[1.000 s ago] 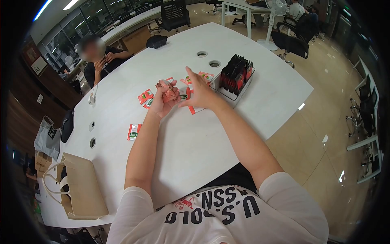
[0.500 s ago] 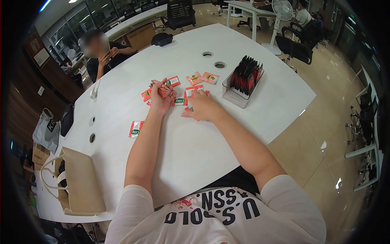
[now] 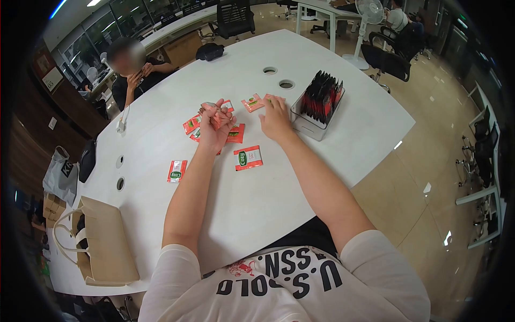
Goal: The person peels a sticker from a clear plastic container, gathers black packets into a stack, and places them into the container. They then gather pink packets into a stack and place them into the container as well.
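My left hand [image 3: 215,131] is closed around a bunch of red-and-white sachets [image 3: 214,114], held above the white table. More red sachets [image 3: 191,124] lie beside and under that hand, one red sachet [image 3: 236,133] just to its right. My right hand [image 3: 276,122] reaches forward with fingers stretched over a sachet near the clear bin; its fingertips partly cover it. Touching that spot on the left is another sachet [image 3: 251,103]. A sachet marked "Cozy" [image 3: 248,158] lies alone between my forearms, and one more sachet [image 3: 177,171] lies left of my left forearm.
A clear plastic bin [image 3: 308,129] full of black-and-red packets stands right of my right hand. A beige tote bag [image 3: 110,244] sits at the table's near left. Cable holes [image 3: 287,84] pierce the tabletop. Across the table a person [image 3: 137,80] sits near a black pouch [image 3: 210,52].
My right hand has moved forward and right, from the middle sachets to the far ones. The "Cozy" sachet now lies nearer me, apart from the others. My left hand still holds its bunch.
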`<action>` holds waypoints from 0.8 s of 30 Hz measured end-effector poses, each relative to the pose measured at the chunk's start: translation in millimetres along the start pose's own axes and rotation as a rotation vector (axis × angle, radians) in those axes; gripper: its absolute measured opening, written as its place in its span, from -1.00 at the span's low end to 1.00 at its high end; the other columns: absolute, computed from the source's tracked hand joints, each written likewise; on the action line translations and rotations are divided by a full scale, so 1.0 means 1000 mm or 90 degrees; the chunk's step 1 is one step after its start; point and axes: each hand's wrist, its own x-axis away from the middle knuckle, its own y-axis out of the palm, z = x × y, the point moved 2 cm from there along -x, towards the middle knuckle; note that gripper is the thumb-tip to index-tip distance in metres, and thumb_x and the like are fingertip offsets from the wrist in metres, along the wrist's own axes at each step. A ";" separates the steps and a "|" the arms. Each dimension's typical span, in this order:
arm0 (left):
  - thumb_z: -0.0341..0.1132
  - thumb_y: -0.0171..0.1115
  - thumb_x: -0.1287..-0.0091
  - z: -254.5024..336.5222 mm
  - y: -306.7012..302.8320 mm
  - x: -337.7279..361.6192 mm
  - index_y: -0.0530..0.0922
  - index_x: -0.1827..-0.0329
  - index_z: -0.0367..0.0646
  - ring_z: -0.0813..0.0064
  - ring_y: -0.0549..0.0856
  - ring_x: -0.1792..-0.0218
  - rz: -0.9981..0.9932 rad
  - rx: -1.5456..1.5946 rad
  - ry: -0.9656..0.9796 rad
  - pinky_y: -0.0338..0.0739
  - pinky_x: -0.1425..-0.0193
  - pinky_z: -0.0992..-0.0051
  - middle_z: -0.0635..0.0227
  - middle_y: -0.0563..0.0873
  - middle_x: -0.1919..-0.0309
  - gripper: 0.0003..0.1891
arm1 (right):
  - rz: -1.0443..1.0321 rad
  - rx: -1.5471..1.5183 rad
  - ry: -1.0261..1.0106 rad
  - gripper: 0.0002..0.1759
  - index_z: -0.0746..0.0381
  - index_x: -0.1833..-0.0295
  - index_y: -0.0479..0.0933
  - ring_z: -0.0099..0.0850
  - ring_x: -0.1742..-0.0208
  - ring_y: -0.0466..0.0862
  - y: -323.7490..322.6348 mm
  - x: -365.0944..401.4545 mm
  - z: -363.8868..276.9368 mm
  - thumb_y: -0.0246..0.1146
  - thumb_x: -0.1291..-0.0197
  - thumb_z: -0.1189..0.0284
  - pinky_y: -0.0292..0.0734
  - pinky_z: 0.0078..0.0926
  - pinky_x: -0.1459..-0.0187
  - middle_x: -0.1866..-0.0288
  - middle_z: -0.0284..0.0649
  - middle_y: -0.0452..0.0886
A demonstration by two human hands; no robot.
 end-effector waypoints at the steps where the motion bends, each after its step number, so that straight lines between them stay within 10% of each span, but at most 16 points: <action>1: -0.13 0.21 -0.45 -0.003 -0.001 0.000 0.40 -0.46 -0.18 0.43 0.66 0.05 -0.003 -0.004 -0.009 0.59 -0.27 0.22 0.37 0.65 0.09 -0.43 | -0.010 0.014 0.017 -0.43 0.23 -0.43 0.53 0.03 -0.54 0.41 0.001 0.000 0.000 0.38 -0.36 0.29 0.27 -0.02 -0.56 -0.42 0.03 0.54; 10: -0.13 0.19 -0.48 -0.012 -0.004 0.005 0.48 -0.33 -0.07 0.44 0.68 0.06 0.039 -0.073 -0.045 0.58 -0.27 0.17 0.39 0.67 0.10 -0.58 | -0.059 0.073 0.069 -0.79 0.22 -0.01 0.74 -0.11 -0.12 0.64 0.011 -0.027 -0.005 0.35 -0.31 0.42 0.54 0.00 -0.18 -0.04 -0.18 0.79; 16: -0.10 0.21 -0.47 -0.012 -0.011 0.001 0.48 -0.32 -0.07 0.44 0.69 0.07 0.039 -0.035 -0.062 0.58 -0.23 0.18 0.39 0.67 0.12 -0.56 | 0.198 -0.070 -0.218 -0.84 0.13 0.05 0.75 -0.10 -0.25 0.65 0.001 -0.033 -0.014 0.32 -0.32 0.39 0.57 -0.11 -0.25 -0.08 -0.23 0.81; 24: -0.09 0.22 -0.47 -0.010 -0.011 0.000 0.47 -0.32 -0.09 0.44 0.69 0.09 0.048 -0.023 -0.072 0.58 -0.21 0.19 0.40 0.67 0.13 -0.55 | -0.173 -0.161 -0.052 -0.66 0.14 -0.03 0.66 -0.15 -0.30 0.65 0.001 -0.034 -0.014 0.45 -0.21 0.24 0.55 -0.10 -0.30 -0.11 -0.21 0.78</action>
